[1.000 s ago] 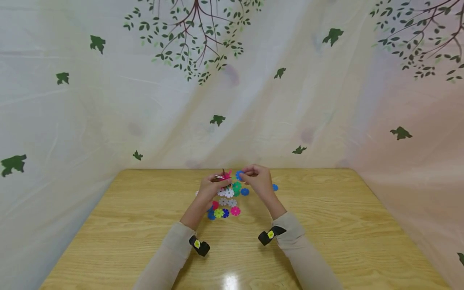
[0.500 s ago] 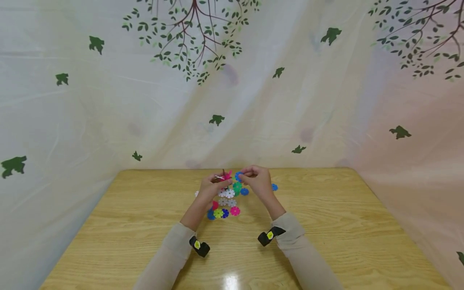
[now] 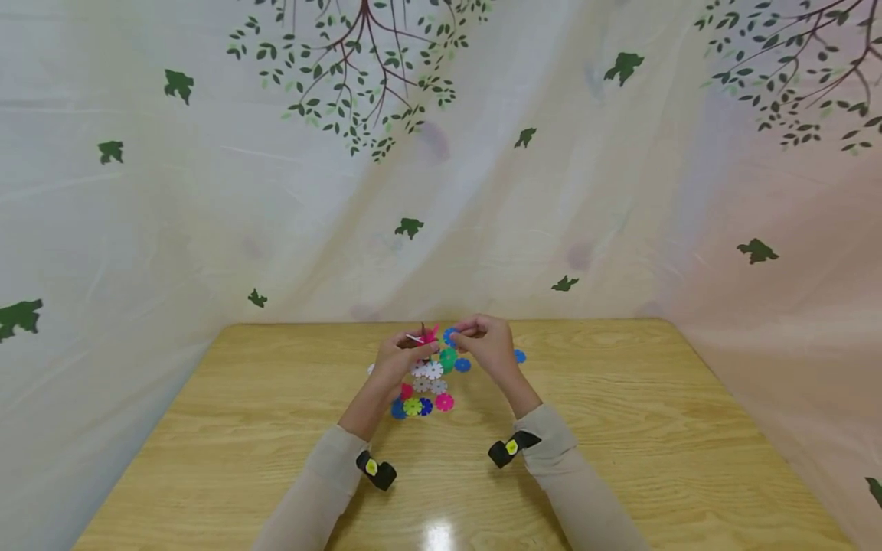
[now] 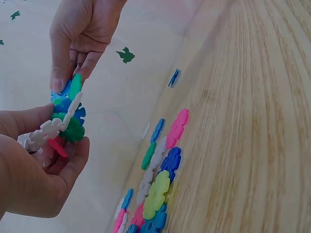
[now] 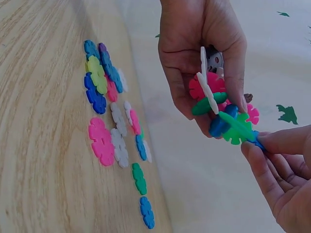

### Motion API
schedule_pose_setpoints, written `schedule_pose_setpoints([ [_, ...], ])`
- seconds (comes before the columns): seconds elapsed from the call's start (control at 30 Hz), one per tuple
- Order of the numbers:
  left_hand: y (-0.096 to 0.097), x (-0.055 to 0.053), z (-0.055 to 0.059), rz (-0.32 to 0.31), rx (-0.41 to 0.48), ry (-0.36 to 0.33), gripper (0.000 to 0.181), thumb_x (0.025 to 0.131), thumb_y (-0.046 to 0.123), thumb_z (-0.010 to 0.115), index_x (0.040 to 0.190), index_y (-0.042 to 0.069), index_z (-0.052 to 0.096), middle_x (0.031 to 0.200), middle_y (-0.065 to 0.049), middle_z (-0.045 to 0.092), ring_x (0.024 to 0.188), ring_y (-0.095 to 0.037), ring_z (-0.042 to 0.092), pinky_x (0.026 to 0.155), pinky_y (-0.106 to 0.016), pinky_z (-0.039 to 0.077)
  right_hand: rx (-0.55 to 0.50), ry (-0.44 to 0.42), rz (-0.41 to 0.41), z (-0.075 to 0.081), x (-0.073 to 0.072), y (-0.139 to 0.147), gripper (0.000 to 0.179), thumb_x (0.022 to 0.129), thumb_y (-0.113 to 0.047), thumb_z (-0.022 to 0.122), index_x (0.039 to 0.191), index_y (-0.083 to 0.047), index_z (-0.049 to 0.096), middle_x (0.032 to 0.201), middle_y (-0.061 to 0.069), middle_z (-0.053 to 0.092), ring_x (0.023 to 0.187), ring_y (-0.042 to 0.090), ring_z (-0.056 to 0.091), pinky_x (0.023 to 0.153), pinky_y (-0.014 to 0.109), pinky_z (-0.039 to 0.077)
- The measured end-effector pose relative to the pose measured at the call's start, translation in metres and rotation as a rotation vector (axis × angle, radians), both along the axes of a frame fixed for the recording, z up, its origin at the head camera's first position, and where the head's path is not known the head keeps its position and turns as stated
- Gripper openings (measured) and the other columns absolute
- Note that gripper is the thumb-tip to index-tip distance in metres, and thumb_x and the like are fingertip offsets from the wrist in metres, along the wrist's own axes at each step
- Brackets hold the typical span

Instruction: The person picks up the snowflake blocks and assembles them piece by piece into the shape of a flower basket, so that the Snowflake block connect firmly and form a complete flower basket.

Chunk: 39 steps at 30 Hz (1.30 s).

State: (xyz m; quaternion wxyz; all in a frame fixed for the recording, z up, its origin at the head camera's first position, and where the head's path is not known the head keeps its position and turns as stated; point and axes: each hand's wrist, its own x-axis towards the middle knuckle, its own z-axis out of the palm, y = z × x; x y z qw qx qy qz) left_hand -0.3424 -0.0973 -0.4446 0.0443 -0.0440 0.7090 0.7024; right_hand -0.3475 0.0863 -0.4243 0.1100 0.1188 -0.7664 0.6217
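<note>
My left hand [image 3: 398, 360] grips a cluster of joined plastic snowflake discs [image 5: 211, 87] in pink, white, green and blue, held above the table. In the left wrist view its white discs [image 4: 46, 133] and a green disc [image 4: 74, 128] stick out past the thumb. Between thumb and fingers my right hand [image 3: 491, 348] pinches a blue snowflake disc [image 3: 451, 337]. That disc sits right at the green edge of the cluster in the right wrist view, and is mostly covered by fingertips there.
Loose snowflake discs lie on the wooden table [image 3: 620, 444] below the hands, among them a yellow disc [image 3: 413, 406], a pink disc [image 3: 444, 402] and grey discs [image 5: 118, 145]. A lone blue disc [image 3: 520, 356] lies right of the right hand. A printed curtain [image 3: 310, 229] hangs behind.
The blue disc and the right-hand fingers have come slightly closer to the cluster in the left hand. Both hands keep their hold; the head view has shifted a little.
</note>
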Motion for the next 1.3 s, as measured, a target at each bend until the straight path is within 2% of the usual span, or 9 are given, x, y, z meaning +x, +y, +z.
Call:
schedule_pose_setpoints([
  [0.13,0.0,0.001,0.0,-0.003,-0.005,0.01,0.043,0.086,0.024,0.083,0.124,0.008,0.07,0.1,-0.002,0.065,0.089,-0.017,0.059,0.076,-0.024,0.051,0.011,-0.01,0.014,0.001,-0.001,0.002,0.008,0.087,0.003,0.077,0.091,0.007,0.073,0.083,0.022,0.074,0.068,0.026,0.072,0.064,0.035,0.063],
  [0.37,0.0,0.0,0.002,-0.01,-0.003,0.005,0.037,0.088,0.02,0.081,0.122,0.01,0.071,0.105,-0.004,0.066,0.091,-0.018,0.06,0.076,-0.024,0.052,0.015,-0.004,0.053,0.003,-0.003,0.005,0.01,0.085,0.004,0.078,0.091,0.01,0.072,0.082,0.024,0.074,0.063,0.017,0.07,0.062,0.034,0.063],
  [0.53,0.002,-0.001,0.003,-0.012,-0.031,0.004,0.037,0.089,0.017,0.08,0.123,0.006,0.07,0.104,-0.005,0.065,0.09,-0.017,0.06,0.075,-0.024,0.052,0.025,-0.025,0.072,0.003,-0.005,0.008,0.011,0.086,0.003,0.077,0.092,0.011,0.072,0.082,0.023,0.074,0.063,0.015,0.07,0.06,0.026,0.061],
  [0.6,0.003,-0.001,0.003,-0.015,-0.03,0.009,0.037,0.089,0.016,0.08,0.123,0.005,0.07,0.102,-0.005,0.065,0.088,-0.016,0.06,0.074,-0.023,0.053,0.027,-0.039,0.085,0.003,-0.006,0.01,0.01,0.087,0.002,0.077,0.092,0.01,0.072,0.083,0.022,0.074,0.064,0.017,0.07,0.061,0.027,0.061],
  [0.77,0.005,-0.002,0.002,-0.016,-0.041,0.03,0.037,0.088,0.015,0.081,0.121,0.004,0.071,0.104,-0.007,0.066,0.088,-0.016,0.059,0.073,-0.022,0.053,0.014,-0.079,0.109,0.005,-0.006,0.013,0.011,0.087,0.003,0.076,0.094,0.011,0.072,0.083,0.022,0.074,0.065,0.016,0.07,0.067,0.04,0.063],
  [1.0,0.004,-0.002,0.0,-0.001,-0.044,0.02,0.038,0.087,0.017,0.081,0.122,0.006,0.071,0.108,-0.008,0.066,0.092,-0.018,0.058,0.074,-0.021,0.052,-0.02,-0.083,0.063,-0.002,-0.007,0.009,0.012,0.087,0.002,0.077,0.093,0.011,0.072,0.081,0.019,0.074,0.062,0.012,0.069,0.07,0.047,0.063],
  [1.1,0.002,-0.004,0.0,0.005,-0.018,0.01,0.037,0.087,0.017,0.081,0.121,0.005,0.071,0.106,-0.006,0.067,0.091,-0.017,0.059,0.075,-0.022,0.051,-0.034,-0.043,0.037,-0.006,-0.007,0.004,0.011,0.086,0.002,0.078,0.092,0.01,0.073,0.082,0.023,0.074,0.063,0.014,0.07,0.069,0.046,0.063],
  [1.3,-0.001,-0.007,0.003,-0.002,0.015,0.018,0.035,0.088,0.018,0.08,0.119,0.003,0.07,0.104,-0.004,0.067,0.093,-0.016,0.059,0.077,-0.023,0.051,-0.036,0.023,-0.008,-0.009,-0.009,-0.004,0.014,0.088,0.0,0.077,0.095,0.011,0.074,0.087,0.029,0.073,0.069,0.021,0.073,0.067,0.035,0.063],
])
